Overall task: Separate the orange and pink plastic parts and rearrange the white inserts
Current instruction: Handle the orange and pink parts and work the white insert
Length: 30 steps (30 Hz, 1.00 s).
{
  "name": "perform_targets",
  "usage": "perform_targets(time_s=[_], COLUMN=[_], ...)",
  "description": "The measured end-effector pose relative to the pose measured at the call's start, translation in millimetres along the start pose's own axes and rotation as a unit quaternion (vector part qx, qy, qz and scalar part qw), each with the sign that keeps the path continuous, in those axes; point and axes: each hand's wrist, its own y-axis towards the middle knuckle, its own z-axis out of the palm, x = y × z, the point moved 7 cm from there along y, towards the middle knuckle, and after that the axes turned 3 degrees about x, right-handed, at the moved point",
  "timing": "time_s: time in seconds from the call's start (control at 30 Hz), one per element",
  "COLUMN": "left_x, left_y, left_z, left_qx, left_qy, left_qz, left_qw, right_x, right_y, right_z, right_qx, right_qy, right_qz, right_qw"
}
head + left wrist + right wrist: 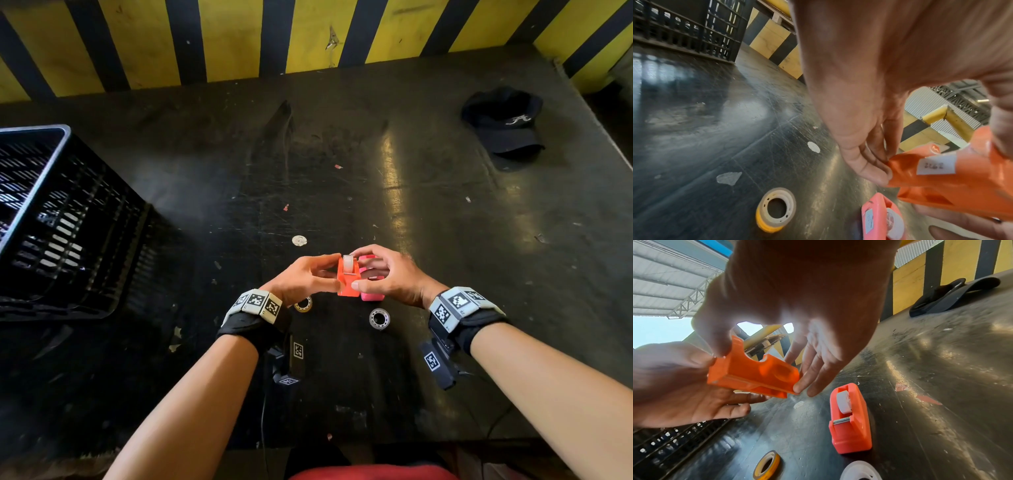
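Both hands hold an orange tape dispenser just above the table, near its front middle. My left hand grips its left side, fingers at one end. My right hand pinches the other side between thumb and fingers. A white insert sits in the orange dispenser's top slot. A pink dispenser stands on the table under my right hand, partly hidden in the head view, with its own white insert in place.
A yellow tape roll lies by my left wrist and a clear roll by my right. A black slatted crate stands at the left. A dark cap lies far right. A striped wall bounds the far edge.
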Motion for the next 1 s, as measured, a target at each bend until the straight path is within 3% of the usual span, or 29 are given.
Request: perform_targets(time_s=[0.13, 0.27, 0.47, 0.7, 1.0], left_x=[-7.4, -22.9, -34.8, -36.2, -31.1], left_y=[2.0, -0.8, -2.6, -0.3, -4.8], left_z=[-4.0, -9.4, -3.9, 2.0, 9.0], left_qx=[-0.038, -0.130, -0.155, -0.134, -0.042], left_qy=[-0.028, 0.072, 0.132, 0.126, 0.044], left_qz=[0.026, 0.080, 0.101, 0.088, 0.049], left_qw=[0.999, 0.986, 0.974, 0.979, 0.997], right_x=[-4.3, -5.0, -3.6, -10.7, -17.6], right_y=[-1.4, -3.4, -7.3, -8.9, -10.5], right_z=[-1.4, -4.6, -5.9, -2.8, -1.8], right_qx=[-0.005, -0.006, 0.000, 0.002, -0.001], right_qy=[-0.014, -0.025, -0.021, -0.019, -0.018], right_qz=[-0.009, -0.018, -0.025, -0.025, -0.020], right_qw=[1.000, 1.000, 0.999, 1.000, 1.000])
